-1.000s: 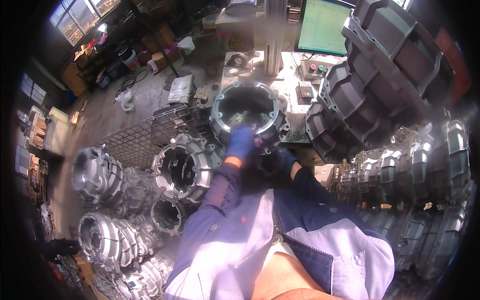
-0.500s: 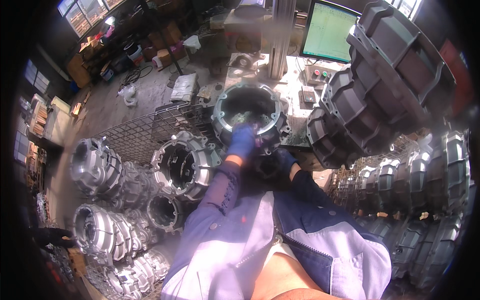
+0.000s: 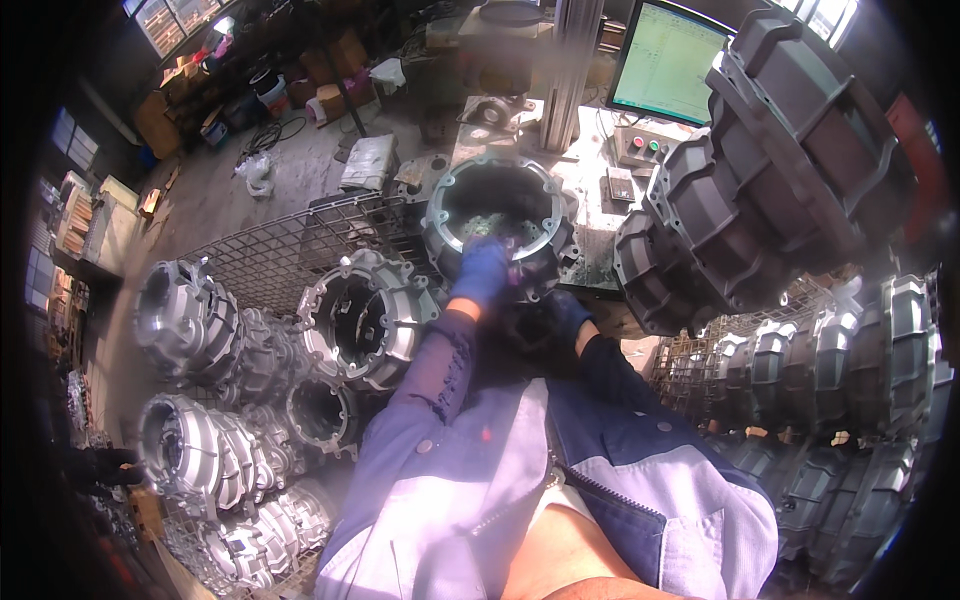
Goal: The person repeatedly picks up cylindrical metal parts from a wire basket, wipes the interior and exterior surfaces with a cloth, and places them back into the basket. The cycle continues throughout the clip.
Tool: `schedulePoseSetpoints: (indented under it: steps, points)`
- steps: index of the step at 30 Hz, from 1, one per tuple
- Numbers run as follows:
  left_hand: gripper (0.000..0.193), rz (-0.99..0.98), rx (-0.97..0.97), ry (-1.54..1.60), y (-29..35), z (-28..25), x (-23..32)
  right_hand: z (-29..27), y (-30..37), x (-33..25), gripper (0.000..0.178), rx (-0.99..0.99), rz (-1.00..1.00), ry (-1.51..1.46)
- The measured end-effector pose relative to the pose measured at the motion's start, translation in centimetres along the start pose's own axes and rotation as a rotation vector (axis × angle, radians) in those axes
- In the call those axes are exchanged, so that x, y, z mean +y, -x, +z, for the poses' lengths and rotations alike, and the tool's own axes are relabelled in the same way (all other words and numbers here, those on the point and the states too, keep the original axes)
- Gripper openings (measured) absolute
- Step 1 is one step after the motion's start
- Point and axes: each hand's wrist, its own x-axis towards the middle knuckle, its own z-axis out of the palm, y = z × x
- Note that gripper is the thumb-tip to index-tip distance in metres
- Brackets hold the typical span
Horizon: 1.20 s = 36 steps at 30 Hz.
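Observation:
A round cast-metal housing (image 3: 436, 222) stands on the bench in front of me, its wide opening up and its bright machined rim dotted with bolt holes. My left hand (image 3: 482, 268), in a blue glove, is closed over the near rim, with its fingertips hidden from me. A small purplish patch shows beside it, too blurred to name. Lower and to the right, my right hand (image 3: 567, 314), in a dark blue glove, is at the housing's near side. Deep shadow hides its fingers.
Wire-mesh crates (image 3: 290, 232) with stacked housings (image 3: 180, 450) flank me on the left. Large grey housings (image 3: 780, 150) tower close on the right, with more below. Behind the bench stand a monitor (image 3: 668, 65), a button box (image 3: 645, 146) and a metal post (image 3: 572, 80).
The whole view has shifted slightly. My left hand stays at the near rim, a little lower and closer in. My right hand has barely moved.

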Motion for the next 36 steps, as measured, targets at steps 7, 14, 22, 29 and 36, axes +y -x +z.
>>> schedulePoseSetpoints:
  steps: [7,14,22,29,36]
  points:
    - [0.045,0.001,0.018,-0.018,0.4,-0.7,0.2,1.7,0.1,1.2,0.047,-0.023,0.092,-0.082]
    - [0.048,-0.016,-0.022,0.124,0.1,-1.6,0.2,1.0,0.0,0.9,0.034,-0.011,0.04,-0.012]
    - [0.049,-0.15,-0.236,0.166,0.3,-2.7,1.0,4.8,0.7,6.7,0.029,-0.011,0.244,0.025]
    - [0.053,-0.032,0.0,0.146,0.9,-1.1,0.4,0.6,-1.8,10.3,0.03,0.648,0.903,-0.052]
    - [0.051,-0.118,-0.172,0.244,0.5,-1.2,0.4,-2.6,-9.9,18.5,0.07,0.249,0.906,0.424]
